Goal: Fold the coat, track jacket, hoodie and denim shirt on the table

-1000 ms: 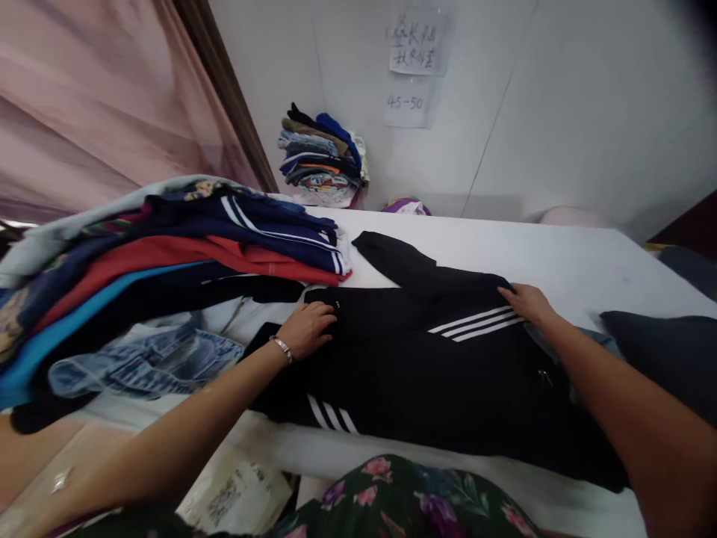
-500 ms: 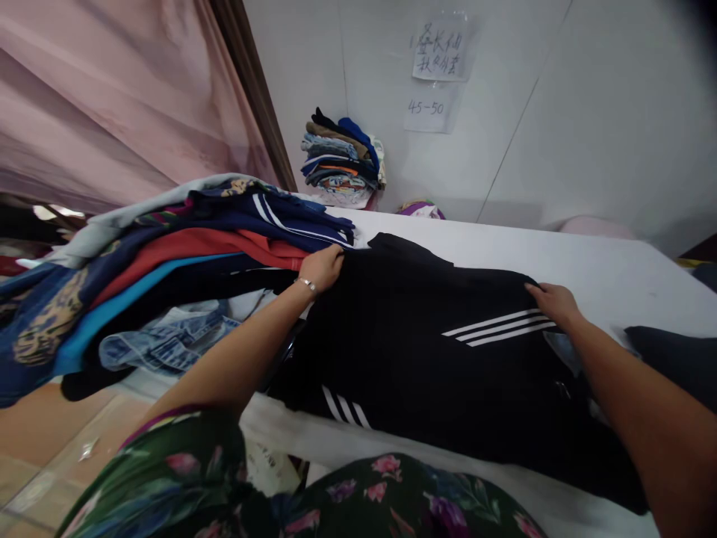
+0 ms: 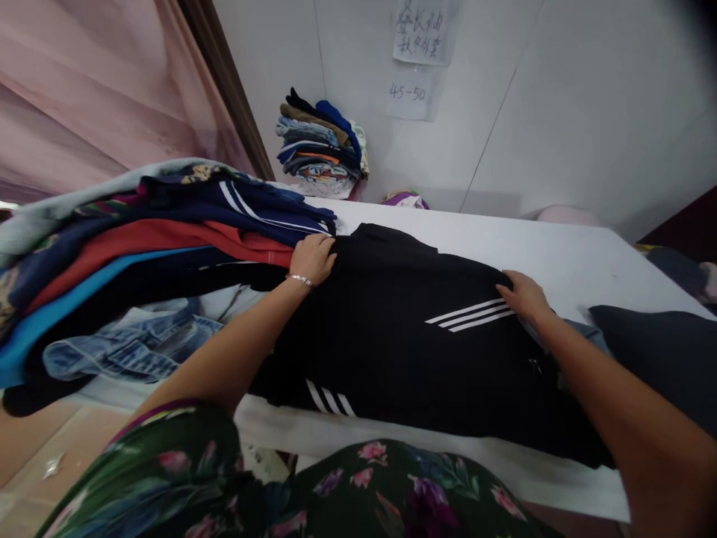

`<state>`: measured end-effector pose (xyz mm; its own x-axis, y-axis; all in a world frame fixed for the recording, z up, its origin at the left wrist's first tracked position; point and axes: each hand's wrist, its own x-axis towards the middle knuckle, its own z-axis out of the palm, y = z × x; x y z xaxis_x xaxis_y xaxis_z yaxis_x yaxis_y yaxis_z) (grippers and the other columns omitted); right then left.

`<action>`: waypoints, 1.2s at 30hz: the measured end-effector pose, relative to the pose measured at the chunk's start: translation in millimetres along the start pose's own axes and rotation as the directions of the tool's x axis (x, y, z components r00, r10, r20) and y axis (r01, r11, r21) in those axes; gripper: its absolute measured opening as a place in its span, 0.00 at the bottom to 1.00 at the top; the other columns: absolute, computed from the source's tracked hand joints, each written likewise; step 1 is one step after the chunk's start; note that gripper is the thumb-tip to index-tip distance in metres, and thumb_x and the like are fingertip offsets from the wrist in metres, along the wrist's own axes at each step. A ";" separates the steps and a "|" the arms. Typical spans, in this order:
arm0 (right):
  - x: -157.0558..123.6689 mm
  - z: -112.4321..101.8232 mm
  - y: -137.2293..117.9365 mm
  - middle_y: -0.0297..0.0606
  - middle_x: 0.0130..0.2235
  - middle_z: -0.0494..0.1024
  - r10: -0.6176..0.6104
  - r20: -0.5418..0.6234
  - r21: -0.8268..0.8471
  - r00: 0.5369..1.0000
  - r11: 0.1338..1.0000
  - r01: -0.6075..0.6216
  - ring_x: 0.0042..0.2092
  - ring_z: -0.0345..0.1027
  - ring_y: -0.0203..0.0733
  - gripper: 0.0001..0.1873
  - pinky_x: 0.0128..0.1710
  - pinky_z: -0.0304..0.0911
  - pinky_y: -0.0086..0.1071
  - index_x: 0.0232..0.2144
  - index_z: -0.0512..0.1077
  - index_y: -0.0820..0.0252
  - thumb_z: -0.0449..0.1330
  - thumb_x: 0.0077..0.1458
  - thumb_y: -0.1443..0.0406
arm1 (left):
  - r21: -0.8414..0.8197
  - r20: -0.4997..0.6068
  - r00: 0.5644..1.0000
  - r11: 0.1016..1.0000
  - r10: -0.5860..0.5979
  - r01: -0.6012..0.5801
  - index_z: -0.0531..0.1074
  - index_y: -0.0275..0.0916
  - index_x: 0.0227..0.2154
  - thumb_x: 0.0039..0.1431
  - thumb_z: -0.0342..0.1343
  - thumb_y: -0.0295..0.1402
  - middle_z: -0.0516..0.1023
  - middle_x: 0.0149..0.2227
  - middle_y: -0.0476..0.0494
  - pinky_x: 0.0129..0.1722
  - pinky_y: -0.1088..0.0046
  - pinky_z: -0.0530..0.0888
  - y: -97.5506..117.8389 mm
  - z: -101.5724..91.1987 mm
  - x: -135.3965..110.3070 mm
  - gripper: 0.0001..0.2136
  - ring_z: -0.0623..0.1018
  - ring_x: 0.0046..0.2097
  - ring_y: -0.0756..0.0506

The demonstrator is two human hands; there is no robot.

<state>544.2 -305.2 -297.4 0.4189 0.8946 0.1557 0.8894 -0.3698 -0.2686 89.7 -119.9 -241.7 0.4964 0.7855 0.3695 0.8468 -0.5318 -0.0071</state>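
A black garment with white stripes (image 3: 403, 336) lies spread on the white table (image 3: 538, 246). My left hand (image 3: 312, 258), a bracelet on its wrist, rests curled on the garment's far left corner, right against the heap of clothes; whether it pinches the cloth I cannot make out. My right hand (image 3: 520, 295) lies flat with fingers stretched on the garment's right side, next to the three white stripes.
A big heap of clothes (image 3: 140, 254) in navy, red, blue and denim fills the left. A small folded stack (image 3: 322, 146) stands against the back wall under paper notes (image 3: 420, 33). A dark grey cloth (image 3: 655, 351) lies at the right. A pink curtain (image 3: 84, 97) hangs left.
My left hand went from the garment's near-left part up to its far left corner, and the folded-back cloth is now spread flat. My right hand stayed by the stripes.
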 end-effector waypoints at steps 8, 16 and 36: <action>-133.5 -31.1 -42.1 0.42 0.53 0.76 -0.309 0.460 0.385 0.832 0.914 0.127 0.54 0.70 0.50 0.27 0.57 0.63 0.42 0.51 0.73 0.59 0.53 0.57 0.50 | -0.187 0.281 0.959 0.982 0.027 0.027 0.74 0.37 0.43 0.60 0.49 0.41 0.77 0.46 0.38 0.50 0.64 0.71 -16.2 -2.9 -129.6 0.16 0.75 0.48 0.41; -180.5 -20.7 -11.3 0.51 0.52 0.76 -0.132 0.293 -0.060 0.947 0.986 0.156 0.54 0.69 0.59 0.32 0.51 0.67 0.50 0.57 0.67 0.63 0.46 0.59 0.50 | -0.001 0.302 0.951 0.997 -0.073 0.076 0.70 0.34 0.50 0.59 0.52 0.39 0.74 0.48 0.33 0.51 0.60 0.70 -3.1 -3.0 -138.6 0.20 0.72 0.51 0.37; -202.5 -11.7 11.1 0.47 0.48 0.77 -0.201 -0.052 -0.174 0.978 0.966 0.190 0.47 0.73 0.52 0.23 0.44 0.69 0.42 0.49 0.72 0.60 0.46 0.63 0.55 | -0.094 0.204 0.969 0.988 0.140 -0.123 0.68 0.37 0.56 0.61 0.49 0.39 0.66 0.61 0.35 0.63 0.56 0.56 30.7 -13.6 -153.2 0.21 0.61 0.64 0.38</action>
<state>471.4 -493.3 -320.8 0.2401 0.9365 0.2554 0.9708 -0.2313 -0.0642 37.0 -260.8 -285.9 0.6387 0.7511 0.1673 0.7575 -0.6519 0.0349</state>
